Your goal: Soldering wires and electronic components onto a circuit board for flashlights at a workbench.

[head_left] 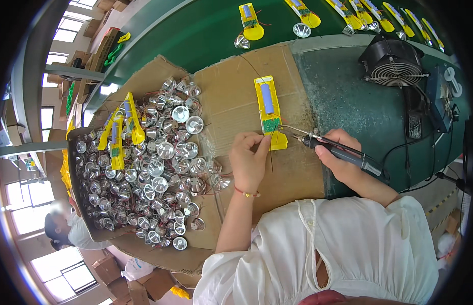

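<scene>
On the cardboard in front of me lies a yellow plastic housing (280,144) with a blue-violet battery cell (267,98) and a small green circuit board (270,125). My left hand (250,158) is at its lower left, thumb and forefinger pinched on a thin dark wire (271,161) beside the board. Wrapped round the handle of a black soldering iron (351,155) is my right hand (340,155). The iron points left, and a thin bent metal tube along it reaches to the board's edge. Whether its tip touches the board I cannot tell.
Left of the housing, a cardboard box (114,239) holds many silver reflector cups (158,183) with wires, and several yellow housings (117,140) on top. More yellow housings with reflectors (254,30) line the far green surface. A black fan (392,61) and blue-grey unit (440,96) stand right.
</scene>
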`<action>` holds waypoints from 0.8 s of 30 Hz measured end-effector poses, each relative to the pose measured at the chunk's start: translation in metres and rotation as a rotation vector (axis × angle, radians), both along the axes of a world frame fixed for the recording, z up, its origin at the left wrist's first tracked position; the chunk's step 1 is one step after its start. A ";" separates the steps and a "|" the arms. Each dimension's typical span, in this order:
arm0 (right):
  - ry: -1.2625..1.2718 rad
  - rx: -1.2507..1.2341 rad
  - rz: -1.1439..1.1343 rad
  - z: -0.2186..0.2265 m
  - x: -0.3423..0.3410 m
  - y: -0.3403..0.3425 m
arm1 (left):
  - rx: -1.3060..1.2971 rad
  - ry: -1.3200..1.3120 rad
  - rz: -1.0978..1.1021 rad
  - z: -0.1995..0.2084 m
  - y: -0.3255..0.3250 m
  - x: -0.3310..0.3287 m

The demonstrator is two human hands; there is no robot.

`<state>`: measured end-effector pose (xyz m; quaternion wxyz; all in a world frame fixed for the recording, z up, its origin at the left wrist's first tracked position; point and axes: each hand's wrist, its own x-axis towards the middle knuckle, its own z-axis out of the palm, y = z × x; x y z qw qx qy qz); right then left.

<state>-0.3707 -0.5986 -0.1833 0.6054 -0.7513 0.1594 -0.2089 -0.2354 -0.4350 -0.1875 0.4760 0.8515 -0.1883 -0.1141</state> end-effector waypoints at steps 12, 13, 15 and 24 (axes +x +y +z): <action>0.032 0.044 -0.011 -0.006 0.003 0.003 | 0.015 -0.035 -0.008 0.001 -0.007 0.002; 0.046 0.110 -0.046 -0.008 0.001 0.004 | 0.016 -0.034 -0.007 -0.001 -0.007 0.002; 0.062 0.176 -0.081 -0.008 -0.001 0.005 | -0.012 -0.017 -0.005 -0.005 -0.006 0.003; -0.040 0.206 -0.119 -0.007 -0.004 0.003 | -0.018 0.027 -0.006 -0.002 -0.007 0.003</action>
